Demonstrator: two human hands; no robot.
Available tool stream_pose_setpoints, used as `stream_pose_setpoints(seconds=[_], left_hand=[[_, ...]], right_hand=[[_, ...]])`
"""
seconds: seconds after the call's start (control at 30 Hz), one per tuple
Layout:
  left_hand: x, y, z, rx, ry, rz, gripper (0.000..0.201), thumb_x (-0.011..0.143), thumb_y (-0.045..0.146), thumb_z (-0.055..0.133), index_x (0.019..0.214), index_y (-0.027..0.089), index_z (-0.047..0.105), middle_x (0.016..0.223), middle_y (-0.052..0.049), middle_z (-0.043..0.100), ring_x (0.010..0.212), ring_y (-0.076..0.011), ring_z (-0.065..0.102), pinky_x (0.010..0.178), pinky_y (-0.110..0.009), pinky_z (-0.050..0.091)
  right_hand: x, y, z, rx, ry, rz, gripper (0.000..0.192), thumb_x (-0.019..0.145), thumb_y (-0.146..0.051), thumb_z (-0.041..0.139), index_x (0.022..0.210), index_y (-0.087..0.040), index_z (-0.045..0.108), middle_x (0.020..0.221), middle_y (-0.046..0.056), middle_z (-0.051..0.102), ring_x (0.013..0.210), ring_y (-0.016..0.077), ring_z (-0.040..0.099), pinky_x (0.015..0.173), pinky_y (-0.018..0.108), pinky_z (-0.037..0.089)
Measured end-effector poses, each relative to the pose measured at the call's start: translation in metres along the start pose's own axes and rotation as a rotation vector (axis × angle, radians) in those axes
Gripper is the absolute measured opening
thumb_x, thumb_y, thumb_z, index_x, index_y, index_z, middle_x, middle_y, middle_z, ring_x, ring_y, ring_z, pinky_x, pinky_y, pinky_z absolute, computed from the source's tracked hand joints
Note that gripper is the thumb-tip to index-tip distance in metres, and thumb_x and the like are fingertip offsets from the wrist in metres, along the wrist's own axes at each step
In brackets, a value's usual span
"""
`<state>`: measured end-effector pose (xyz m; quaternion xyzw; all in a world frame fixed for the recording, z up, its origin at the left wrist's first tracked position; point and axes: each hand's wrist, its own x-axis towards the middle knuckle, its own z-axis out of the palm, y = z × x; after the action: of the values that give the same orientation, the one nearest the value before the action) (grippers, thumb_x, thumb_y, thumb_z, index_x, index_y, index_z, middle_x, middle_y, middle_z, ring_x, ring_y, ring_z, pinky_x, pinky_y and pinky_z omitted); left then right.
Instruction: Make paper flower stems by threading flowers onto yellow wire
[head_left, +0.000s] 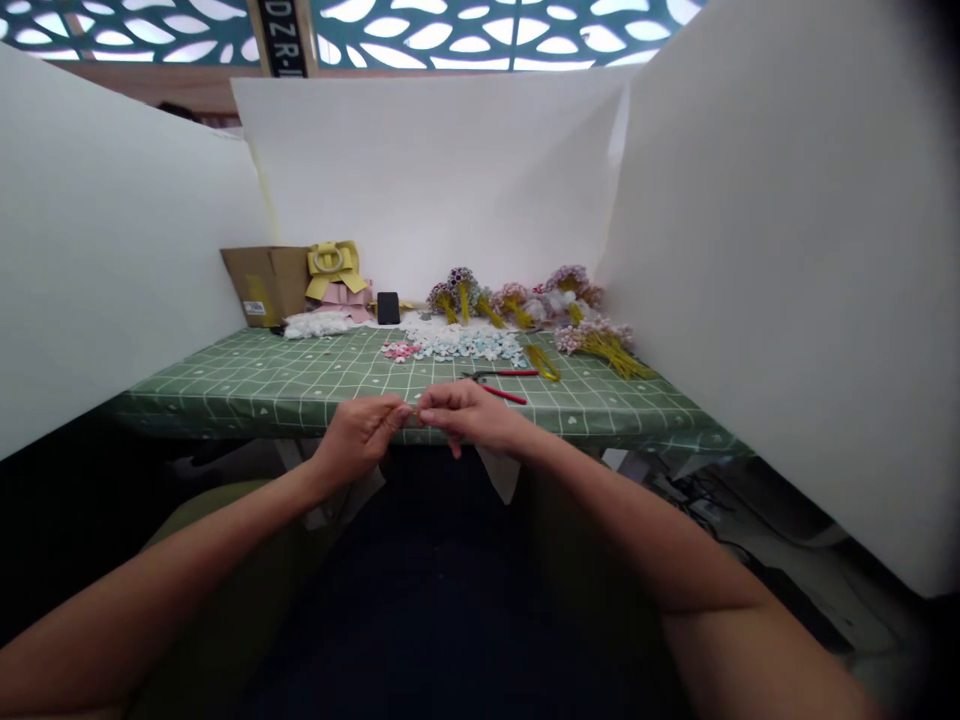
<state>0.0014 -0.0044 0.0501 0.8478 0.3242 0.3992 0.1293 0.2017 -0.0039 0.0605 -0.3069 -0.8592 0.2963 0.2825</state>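
At the front edge of the table, my left hand point(358, 436) and my right hand point(480, 416) meet with their fingertips nearly touching. Both are closed in a pinch. A tiny yellowish bit shows between them, too small to name. Just beyond my right hand lie cutting pliers with red handles point(517, 374), spread apart. A looped bundle of gold wire point(544, 363) rests to the right of the pliers. Farther back is a spread of small white and light-blue flower-like pieces point(474, 346), with a few pink ones point(401, 351) at its left.
Bunches of beaded stems point(600, 345) lie at the back right. A black phone point(388, 308), yellow and pink bows point(335, 262) and a cardboard box point(274, 285) stand at the back left. White panels point(435, 170) enclose the green checked tablecloth point(315, 375).
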Motion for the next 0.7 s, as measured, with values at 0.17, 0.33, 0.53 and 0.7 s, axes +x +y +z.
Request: stream_pose_setpoints(seconds=[0.17,0.33,0.53,0.7], left_hand=[[0.001,-0.001,-0.001,0.054,0.010,0.046,0.035,0.086,0.041,0.049,0.062,0.017,0.053,0.058,0.000,0.048,0.054,-0.0104,0.040,0.053,-0.024,0.029],[0.002,-0.028,0.026,-0.620,-0.178,-0.662,0.039,0.087,0.054,0.041,0.069,0.019,0.043,0.051,0.008,0.024,0.040,-0.0067,0.016,0.040,-0.021,0.013],[0.001,-0.031,0.027,-0.541,-0.165,-0.509,0.039,0.087,0.051,0.044,0.068,0.018,0.048,0.053,0.006,0.031,0.043,-0.0075,0.025,0.042,-0.020,0.020],[-0.001,-0.008,0.001,0.019,-0.013,0.058,0.032,0.088,0.037,0.048,0.066,0.017,0.058,0.059,0.000,0.050,0.056,-0.0115,0.044,0.058,-0.024,0.034]], right_hand=[[0.000,0.001,-0.005,-0.077,-0.005,-0.012,0.021,0.092,-0.031,0.044,0.088,-0.015,0.057,0.068,-0.002,0.049,0.059,0.0103,0.045,0.058,0.023,0.040],[0.006,0.019,0.018,-0.922,0.209,-0.064,0.021,0.089,-0.012,0.043,0.100,-0.015,0.061,0.089,0.009,0.061,0.081,0.0181,0.051,0.068,0.029,0.034],[0.005,0.020,0.023,-0.853,0.135,-0.049,0.019,0.088,-0.013,0.044,0.096,-0.016,0.061,0.079,0.006,0.061,0.068,0.0154,0.051,0.060,0.027,0.032],[0.000,0.001,-0.003,0.051,-0.059,0.026,0.020,0.091,-0.032,0.044,0.085,-0.016,0.054,0.067,-0.004,0.048,0.051,0.0078,0.041,0.053,0.022,0.039]])
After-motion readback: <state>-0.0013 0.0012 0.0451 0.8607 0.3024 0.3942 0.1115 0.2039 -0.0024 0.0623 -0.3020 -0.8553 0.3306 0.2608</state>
